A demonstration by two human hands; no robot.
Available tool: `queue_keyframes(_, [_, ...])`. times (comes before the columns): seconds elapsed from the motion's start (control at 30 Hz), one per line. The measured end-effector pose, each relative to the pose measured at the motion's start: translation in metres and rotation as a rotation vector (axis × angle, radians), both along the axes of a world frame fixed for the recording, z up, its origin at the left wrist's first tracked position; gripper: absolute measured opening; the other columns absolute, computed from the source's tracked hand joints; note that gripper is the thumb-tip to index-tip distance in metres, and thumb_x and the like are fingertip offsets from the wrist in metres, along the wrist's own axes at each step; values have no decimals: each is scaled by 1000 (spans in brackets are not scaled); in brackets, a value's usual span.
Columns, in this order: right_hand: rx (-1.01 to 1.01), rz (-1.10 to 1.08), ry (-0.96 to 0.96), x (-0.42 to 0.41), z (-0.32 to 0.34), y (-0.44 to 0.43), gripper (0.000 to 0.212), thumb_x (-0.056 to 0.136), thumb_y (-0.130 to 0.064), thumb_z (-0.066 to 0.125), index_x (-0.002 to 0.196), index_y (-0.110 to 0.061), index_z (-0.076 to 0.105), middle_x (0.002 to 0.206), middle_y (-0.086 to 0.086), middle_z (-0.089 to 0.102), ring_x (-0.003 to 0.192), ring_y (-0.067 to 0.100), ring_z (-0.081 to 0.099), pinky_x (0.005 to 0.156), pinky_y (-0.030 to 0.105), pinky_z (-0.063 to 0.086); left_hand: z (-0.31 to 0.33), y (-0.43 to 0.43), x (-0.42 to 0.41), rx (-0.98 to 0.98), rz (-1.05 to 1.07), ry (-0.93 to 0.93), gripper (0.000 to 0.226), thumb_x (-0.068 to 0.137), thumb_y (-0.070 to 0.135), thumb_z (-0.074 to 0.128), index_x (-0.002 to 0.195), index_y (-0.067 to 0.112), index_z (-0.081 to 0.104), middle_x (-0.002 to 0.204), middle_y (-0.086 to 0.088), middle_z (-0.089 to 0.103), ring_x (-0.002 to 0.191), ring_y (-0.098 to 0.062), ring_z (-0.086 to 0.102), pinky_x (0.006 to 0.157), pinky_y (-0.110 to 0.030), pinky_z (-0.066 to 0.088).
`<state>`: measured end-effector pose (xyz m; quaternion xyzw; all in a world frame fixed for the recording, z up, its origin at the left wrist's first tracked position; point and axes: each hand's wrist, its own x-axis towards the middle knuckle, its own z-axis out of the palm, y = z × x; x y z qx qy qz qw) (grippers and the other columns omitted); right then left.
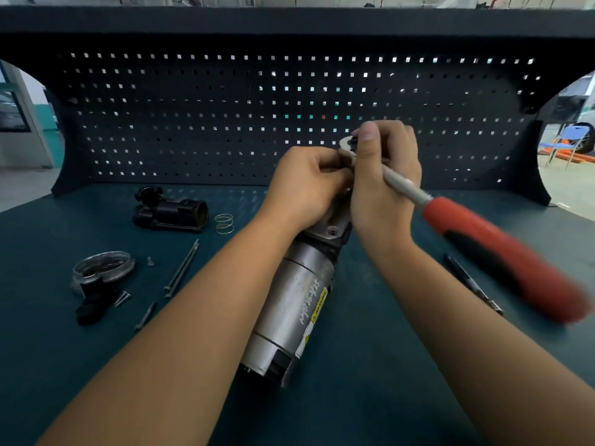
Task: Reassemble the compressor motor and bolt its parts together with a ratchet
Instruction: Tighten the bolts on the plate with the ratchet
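Left grip (307, 185) clamped round the top end of the compressor motor (296, 297), centre frame on the desk (48, 317); right grip (386, 175) pinches the ratchet (502, 252) head. Motor looks heavy, rigid metal: best held by its barrel.

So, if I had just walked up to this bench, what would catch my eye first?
Probably the ratchet, its big red handle slanting off to the right from the right hand that grips it near the head. Then the silver motor in the middle, its far end held by the left hand. Loose parts lie at the left: a black housing, a spring, long bolts.
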<state>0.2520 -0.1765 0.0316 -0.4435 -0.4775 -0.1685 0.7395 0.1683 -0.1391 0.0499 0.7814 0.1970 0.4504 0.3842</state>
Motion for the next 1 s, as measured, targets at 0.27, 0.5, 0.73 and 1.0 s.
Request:
queue_keyframes(0.27, [-213,779,566,29,20,-4,55,102,-43,29,68,-13,60,67,5,66,60,15,60,72,39,48,1,1,7,-43,-94,16,10,84,7,67,85,17,70,79,1,71,74,-5,65,81,-29,52])
queue_keyframes(0.5, [-58,77,71,2,5,0,24,93,-29,45,77,-14,56,79,6,60,77,14,56,71,28,45,0,3,3,57,100,20,16,81,12,67,74,26,67,66,15,67,60,7,60,59,-12,48])
queue_keyframes(0.73, [-181,742,602,19,22,-3,53,101,-40,34,65,-13,62,62,3,66,58,14,61,66,30,49,1,1,5,-24,-77,-34,21,81,4,69,79,25,68,64,17,68,64,6,62,70,-14,51])
queue_keyframes(1.0, [-98,250,199,17,10,-1,38,100,-27,40,69,-18,61,70,-7,61,68,2,58,62,15,45,-1,6,4,-8,32,-28,9,82,15,72,80,23,68,82,3,72,79,-9,68,79,-29,53])
